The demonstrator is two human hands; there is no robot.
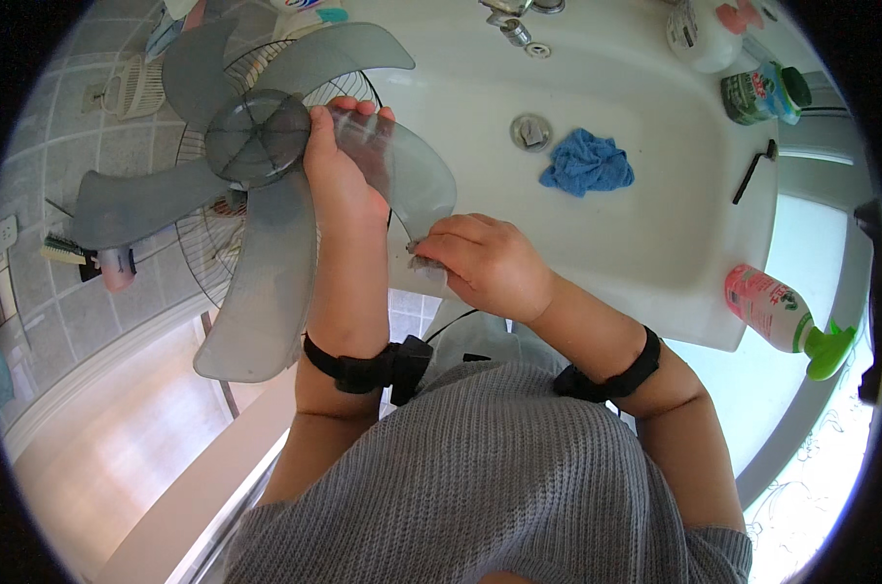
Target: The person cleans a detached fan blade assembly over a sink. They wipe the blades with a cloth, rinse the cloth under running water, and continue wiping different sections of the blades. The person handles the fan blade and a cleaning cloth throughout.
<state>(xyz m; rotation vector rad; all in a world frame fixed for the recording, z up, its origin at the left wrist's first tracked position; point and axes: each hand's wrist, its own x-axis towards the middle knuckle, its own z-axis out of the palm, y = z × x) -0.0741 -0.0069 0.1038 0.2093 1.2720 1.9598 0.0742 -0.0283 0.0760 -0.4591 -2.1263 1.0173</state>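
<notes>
A translucent grey plastic fan impeller (258, 139), with several broad blades around a round hub, is held up at the left of the head view. My left hand (346, 160) grips one fan blade (419, 175) near the hub; its fingers wrap behind and show dimly through the plastic. At that blade's lower tip, my right hand (492, 263) pinches a small grey fuzzy wad (428, 263), either lint or a dirty wipe; I cannot tell which. A crumpled blue cloth (588, 162) lies in the white sink basin (660, 241), beside the drain (531, 132).
Behind the impeller is a wire fan guard (200, 255). A chrome faucet (514, 29) overhangs the basin. On the right stand a pink pump bottle (769, 303), a green jar (758, 95), a white bottle (696, 36) and a black razor (753, 171). A hairbrush (67, 250) is at left.
</notes>
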